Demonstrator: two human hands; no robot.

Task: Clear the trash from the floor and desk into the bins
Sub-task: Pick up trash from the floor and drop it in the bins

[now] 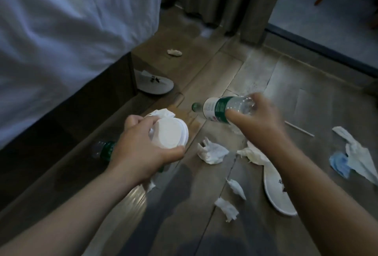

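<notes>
A clear plastic water bottle (pixel 223 107) is gripped by the right hand (pixel 259 118), the fingers being curled round its lower body. The bottle is held roughly level above the wooden floor (pixel 204 71), with its green cap pointed left, away from the palm. A white cup (pixel 169 133) is clasped by the left hand (pixel 141 151), the thumb set at the near rim and the fingers wrapped over the far side. A crumpled tissue (pixel 162 113) is seen against the cup just beyond those fingers. A second bottle (pixel 105 149), also green-labelled, shows just left of that hand (whether it is held or lying by the bed base cannot be told). Scattered tissues (pixel 212 151) lie on the floor below and between the two hands. A slipper (pixel 274 194) is partly hidden beneath the right forearm, and another slipper (pixel 155 82) rests against the bed (pixel 61 30). A blue scrap (pixel 339 163) lies well to the right.
</notes>
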